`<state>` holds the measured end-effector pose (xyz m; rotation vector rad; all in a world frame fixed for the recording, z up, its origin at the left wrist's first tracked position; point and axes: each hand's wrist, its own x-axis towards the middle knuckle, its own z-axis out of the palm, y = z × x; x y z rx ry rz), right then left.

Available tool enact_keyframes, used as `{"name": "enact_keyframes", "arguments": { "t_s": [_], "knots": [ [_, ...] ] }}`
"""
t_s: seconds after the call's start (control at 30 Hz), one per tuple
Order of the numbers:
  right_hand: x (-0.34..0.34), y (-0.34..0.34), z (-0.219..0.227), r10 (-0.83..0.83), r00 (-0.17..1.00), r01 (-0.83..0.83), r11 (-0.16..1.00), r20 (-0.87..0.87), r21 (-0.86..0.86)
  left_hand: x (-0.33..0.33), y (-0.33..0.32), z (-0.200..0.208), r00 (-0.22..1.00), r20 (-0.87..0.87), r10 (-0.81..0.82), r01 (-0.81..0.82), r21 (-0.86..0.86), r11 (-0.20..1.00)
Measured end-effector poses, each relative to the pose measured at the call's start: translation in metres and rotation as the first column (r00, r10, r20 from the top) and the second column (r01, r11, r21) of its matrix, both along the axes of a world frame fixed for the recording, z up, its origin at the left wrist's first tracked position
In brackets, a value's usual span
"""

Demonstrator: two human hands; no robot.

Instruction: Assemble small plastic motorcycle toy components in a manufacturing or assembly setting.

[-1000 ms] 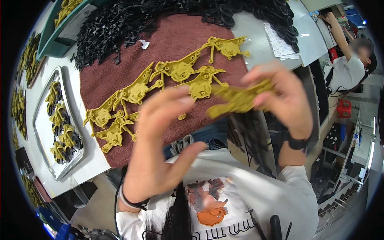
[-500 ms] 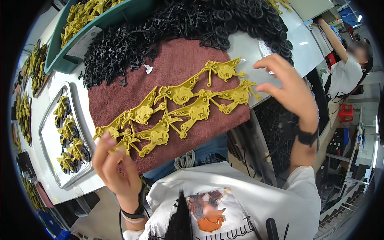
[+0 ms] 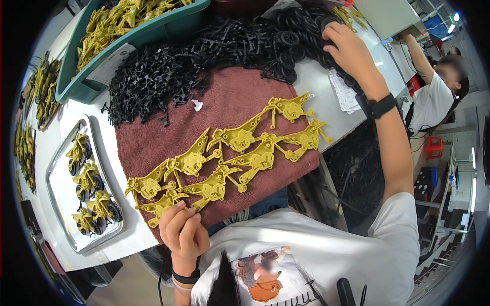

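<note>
Several yellow plastic toy motorbike halves (image 3: 204, 189) lie in two slanting rows on a dark red towel (image 3: 240, 92). My left hand (image 3: 185, 232) is at the towel's near left edge, beside the lowest yellow half. Its fingers are curled together, and whatever they may hold is hidden. At the upper right, my right hand (image 3: 352, 53) reaches to a heap of black toy wheels (image 3: 301, 35). Thumb and forefinger are apart at the heap's edge, with no wheel seen between them.
Behind the towel is a pile of small black plastic parts (image 3: 163, 71). A green bin (image 3: 66, 84) of yellow parts stands at the far left. Assembled yellow motorbikes sit in a metal tray (image 3: 51, 178). Printed paper (image 3: 344, 94) lies right; another person (image 3: 434, 94) sits beyond.
My right hand has moved from beside the right end of the yellow rows up and away to the wheels. My left hand has shifted slightly right and nearer, its fingers more curled.
</note>
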<state>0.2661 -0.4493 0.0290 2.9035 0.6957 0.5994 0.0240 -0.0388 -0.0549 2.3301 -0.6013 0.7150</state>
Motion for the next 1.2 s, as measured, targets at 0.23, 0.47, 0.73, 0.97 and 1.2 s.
{"name": "enact_keyframes", "arguments": {
  "t_s": [0.23,0.47,0.73,0.97,1.2],
  "knots": [
    [-0.006,0.001,0.003,0.073,0.997,-0.073,0.997,-0.026,-0.031,0.006,-0.002,0.005,0.998,0.012,-0.064,0.063,0.076,0.995],
    [0.014,-0.02,-0.003,0.014,1.0,-0.014,1.0,-0.024,-0.005,0.006,-0.004,0.006,0.998,0.019,-0.067,0.066,0.068,0.996],
    [0.014,-0.012,-0.005,0.079,0.997,-0.079,0.997,-0.021,-0.002,0.007,-0.005,0.006,0.998,0.014,-0.068,0.066,0.101,0.993],
    [0.008,-0.015,0.002,0.034,0.979,-0.03,0.999,-0.201,0.022,0.004,-0.002,-0.001,0.998,0.033,-0.048,0.044,0.112,0.993],
    [0.037,-0.029,0.014,0.21,0.977,-0.213,0.973,0.039,0.091,0.004,-0.003,0.002,0.999,0.041,-0.033,0.028,0.136,0.99]
  ]
}}
